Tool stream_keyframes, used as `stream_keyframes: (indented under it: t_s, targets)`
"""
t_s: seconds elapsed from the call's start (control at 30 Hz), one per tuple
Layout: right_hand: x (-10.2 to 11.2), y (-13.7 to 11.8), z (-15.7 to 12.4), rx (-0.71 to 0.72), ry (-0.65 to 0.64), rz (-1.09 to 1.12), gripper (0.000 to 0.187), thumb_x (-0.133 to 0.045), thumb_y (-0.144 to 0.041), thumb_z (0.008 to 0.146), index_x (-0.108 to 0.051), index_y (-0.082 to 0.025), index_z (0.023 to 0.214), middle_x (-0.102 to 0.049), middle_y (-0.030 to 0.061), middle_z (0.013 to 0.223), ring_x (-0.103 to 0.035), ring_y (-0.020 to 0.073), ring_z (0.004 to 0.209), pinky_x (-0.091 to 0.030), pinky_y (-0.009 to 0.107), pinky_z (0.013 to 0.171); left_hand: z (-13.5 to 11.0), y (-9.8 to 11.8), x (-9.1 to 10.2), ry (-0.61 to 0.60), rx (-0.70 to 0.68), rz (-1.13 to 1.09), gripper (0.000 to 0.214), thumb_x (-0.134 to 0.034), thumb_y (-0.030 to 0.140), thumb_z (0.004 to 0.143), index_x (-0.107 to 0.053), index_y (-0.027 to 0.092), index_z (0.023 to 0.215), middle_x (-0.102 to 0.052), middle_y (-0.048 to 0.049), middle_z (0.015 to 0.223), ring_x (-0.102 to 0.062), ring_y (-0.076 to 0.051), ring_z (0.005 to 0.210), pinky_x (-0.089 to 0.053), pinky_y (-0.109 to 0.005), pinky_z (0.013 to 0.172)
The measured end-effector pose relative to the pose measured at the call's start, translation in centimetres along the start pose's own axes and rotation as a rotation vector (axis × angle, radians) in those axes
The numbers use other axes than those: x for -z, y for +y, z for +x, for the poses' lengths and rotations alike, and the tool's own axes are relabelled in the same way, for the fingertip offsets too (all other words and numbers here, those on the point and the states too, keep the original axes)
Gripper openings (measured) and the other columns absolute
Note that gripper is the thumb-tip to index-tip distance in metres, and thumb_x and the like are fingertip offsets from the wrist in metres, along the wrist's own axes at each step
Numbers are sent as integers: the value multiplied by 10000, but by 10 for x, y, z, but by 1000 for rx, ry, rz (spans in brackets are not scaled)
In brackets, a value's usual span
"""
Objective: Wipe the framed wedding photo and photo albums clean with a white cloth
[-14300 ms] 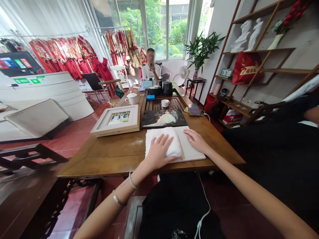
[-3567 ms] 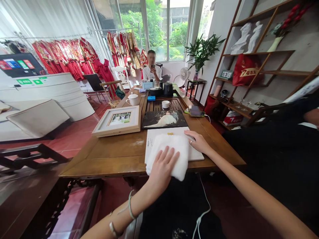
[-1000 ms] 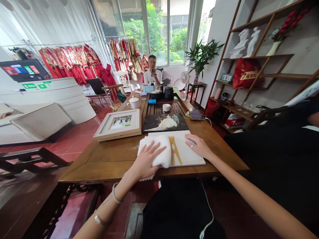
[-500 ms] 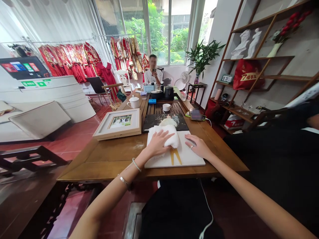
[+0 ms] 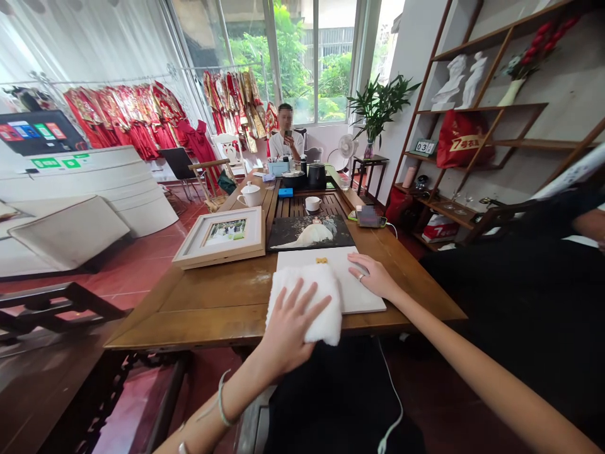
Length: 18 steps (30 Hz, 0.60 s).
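Observation:
A white flat album (image 5: 352,284) lies on the near part of the wooden table (image 5: 212,306). A white cloth (image 5: 307,293) covers the album's left and near part and hangs over the table's front edge. My left hand (image 5: 288,331) lies flat on the cloth with fingers spread. My right hand (image 5: 371,275) rests flat on the album's right side, a ring on one finger. A small gold mark (image 5: 322,260) shows on the album just beyond the cloth.
Behind the album lie a dark photo print (image 5: 309,232) and a framed picture (image 5: 222,235). Farther back stand a white teapot (image 5: 249,193), a cup (image 5: 312,203), a black kettle (image 5: 316,173) and a phone (image 5: 367,216). A person (image 5: 285,135) sits at the far end. Shelves (image 5: 472,126) stand on the right.
My left hand has drawn the cloth from the album's far left corner toward me, to the table's front edge. My right hand has stayed on the album.

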State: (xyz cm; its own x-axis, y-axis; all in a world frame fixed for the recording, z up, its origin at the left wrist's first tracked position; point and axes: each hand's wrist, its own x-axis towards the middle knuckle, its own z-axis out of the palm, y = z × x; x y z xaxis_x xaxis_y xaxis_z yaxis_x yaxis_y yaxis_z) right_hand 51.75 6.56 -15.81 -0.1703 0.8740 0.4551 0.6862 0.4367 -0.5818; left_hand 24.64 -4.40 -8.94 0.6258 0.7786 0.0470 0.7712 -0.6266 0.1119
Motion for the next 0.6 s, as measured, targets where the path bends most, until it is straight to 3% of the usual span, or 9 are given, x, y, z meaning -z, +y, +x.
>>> stream_keyframes:
  t_s: [0.13,0.33,0.47,0.6]
  targets:
    - [1,-3,0,-16,-8,-8,308,-578,-271,828,-684,-186,1104,-650,127,1241,-574,280,1205,-421,493,1065,5,-22,6,-4,122,3,871,-523,78,675,-292,351,1469,-222,-1,1571,-113,-314,1453,-174,-562,1147]
    - [0,-2,-1,-19,-8,-9,313,-570,-287,837,-680,-182,1111,-644,129,1250,-572,277,1209,-418,489,1069,53,-51,2,57,63,7,751,-517,141,760,-319,317,1463,-282,-41,1549,-192,-337,1432,-212,-553,1132]
    - [0,-1,-1,-16,-7,-12,308,-568,-293,840,-681,-188,1107,-641,125,1257,-572,274,1209,-417,483,1071,93,-56,0,96,28,27,664,-514,243,821,-333,296,1458,-336,-62,1522,-264,-339,1403,-261,-547,1103]
    - [0,-2,0,-16,-2,-16,289,-572,-294,835,-692,-200,1080,-649,115,1247,-582,278,1195,-422,485,1064,126,-50,3,103,-58,47,586,-508,318,834,-420,228,1406,-509,-103,1379,-417,-303,1299,-345,-499,1046]
